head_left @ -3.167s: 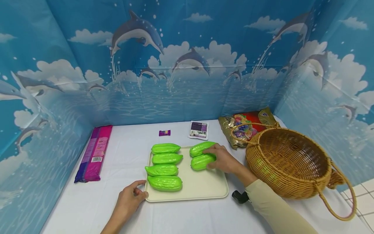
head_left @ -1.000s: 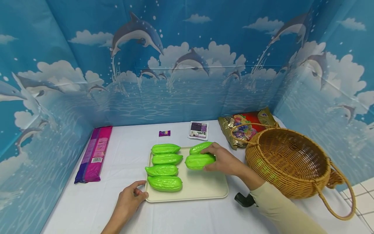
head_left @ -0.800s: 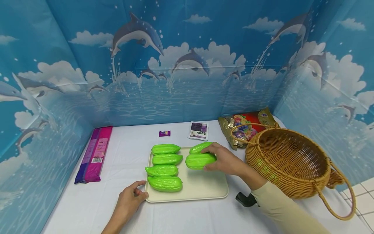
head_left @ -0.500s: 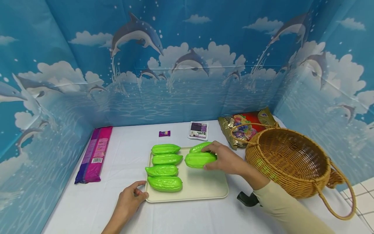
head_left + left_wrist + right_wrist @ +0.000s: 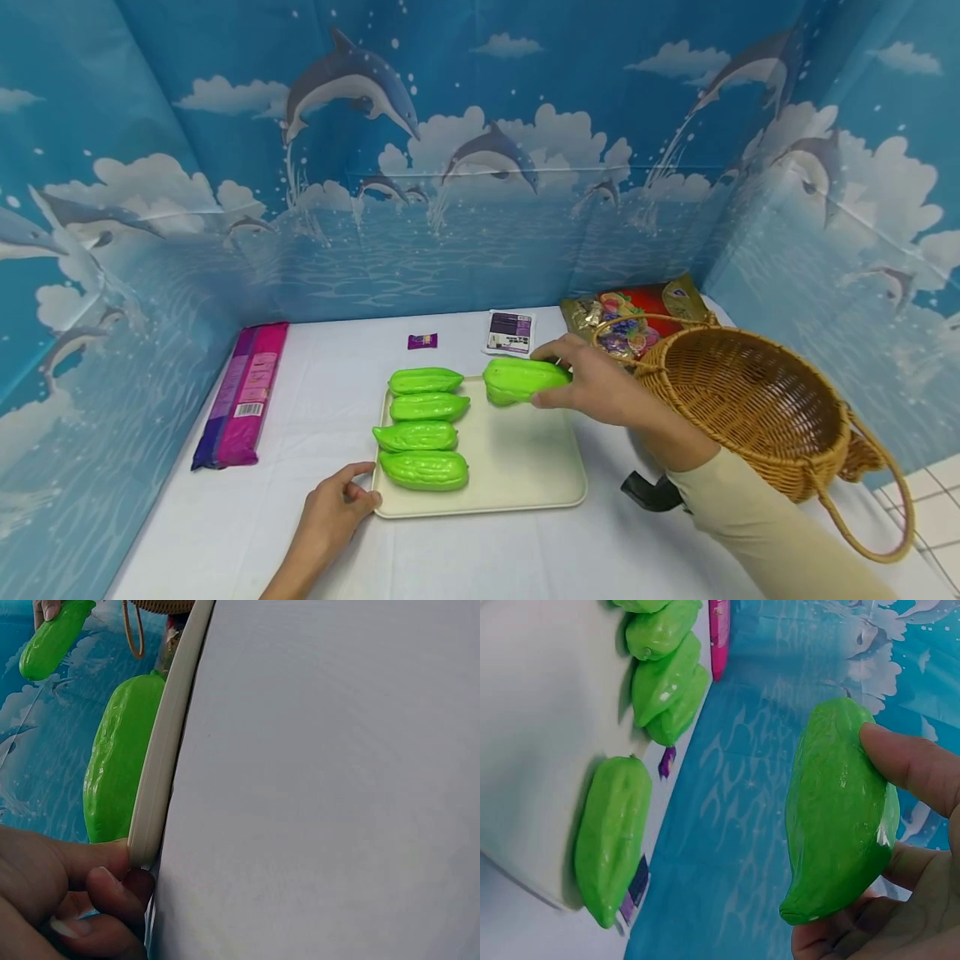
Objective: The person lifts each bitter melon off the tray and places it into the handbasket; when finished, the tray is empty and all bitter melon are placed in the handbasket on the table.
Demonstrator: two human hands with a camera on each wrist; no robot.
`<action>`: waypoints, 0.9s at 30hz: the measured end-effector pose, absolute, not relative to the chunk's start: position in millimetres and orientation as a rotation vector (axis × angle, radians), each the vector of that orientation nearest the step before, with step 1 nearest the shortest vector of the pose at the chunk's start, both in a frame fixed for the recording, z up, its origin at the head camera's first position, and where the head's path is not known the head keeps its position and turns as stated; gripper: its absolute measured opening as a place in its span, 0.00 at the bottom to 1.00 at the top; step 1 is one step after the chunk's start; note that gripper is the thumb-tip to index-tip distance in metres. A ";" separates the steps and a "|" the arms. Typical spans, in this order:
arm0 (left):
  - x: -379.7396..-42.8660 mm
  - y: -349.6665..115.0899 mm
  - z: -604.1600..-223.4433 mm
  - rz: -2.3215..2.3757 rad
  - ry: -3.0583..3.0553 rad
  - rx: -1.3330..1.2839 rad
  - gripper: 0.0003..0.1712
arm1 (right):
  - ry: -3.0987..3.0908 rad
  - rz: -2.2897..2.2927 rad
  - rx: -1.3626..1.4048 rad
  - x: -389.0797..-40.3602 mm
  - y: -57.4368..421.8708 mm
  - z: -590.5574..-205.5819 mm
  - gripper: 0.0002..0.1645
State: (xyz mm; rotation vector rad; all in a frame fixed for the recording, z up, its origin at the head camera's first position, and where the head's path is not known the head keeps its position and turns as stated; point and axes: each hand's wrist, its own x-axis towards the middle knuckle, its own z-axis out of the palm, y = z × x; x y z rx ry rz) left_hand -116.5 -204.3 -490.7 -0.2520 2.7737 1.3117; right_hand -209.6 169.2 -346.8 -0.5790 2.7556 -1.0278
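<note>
My right hand (image 5: pixel 592 383) holds a shiny green, ridged bitter melon (image 5: pixel 836 817) in the air over the far right of a cream tray (image 5: pixel 517 475). Thumb and fingers wrap one side of it. Below it another bitter melon (image 5: pixel 613 832) lies on the tray, mostly covered in the head view. Several more bitter melons (image 5: pixel 423 471) lie in a column along the tray's left side. At the tray's near left corner, my left hand (image 5: pixel 330 510) pinches the rim (image 5: pixel 169 735), its other fingers curled.
A wicker basket (image 5: pixel 738 400) with looped handles stands right of the tray, beside my right forearm. Behind are a gold and red bag (image 5: pixel 652 308), a small white-purple packet (image 5: pixel 510 332) and a purple candy (image 5: pixel 422 341). A pink-purple package (image 5: pixel 243 392) lies far left.
My right hand has taken one of the two right-hand bitter melons off the tray, raised it and shifted it back and slightly right. The left hand stays at the tray corner.
</note>
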 end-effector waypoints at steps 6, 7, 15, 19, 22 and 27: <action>-116.9 -205.2 -490.8 1.310 2.777 -0.249 0.26 | 2.767 -1.030 -0.580 -210.2 175.0 -334.4 0.35; -116.9 -205.2 -490.7 1.312 2.777 -0.249 0.26 | 2.769 -1.029 -0.575 -210.5 176.0 -332.3 0.35; -116.9 -205.3 -489.5 1.311 2.773 -0.262 0.26 | 2.747 -1.032 -0.567 -212.3 189.3 -314.9 0.37; -117.4 -205.4 -489.6 1.306 2.782 -0.264 0.26 | 2.755 -1.021 -0.597 -212.5 199.7 -303.1 0.38; -116.7 -205.2 -490.0 1.314 2.773 -0.263 0.26 | 2.761 -1.002 -0.603 -211.5 207.7 -294.7 0.37; -115.5 -205.5 -490.7 1.321 2.765 -0.264 0.26 | 2.746 -1.014 -0.565 -211.7 218.0 -286.9 0.39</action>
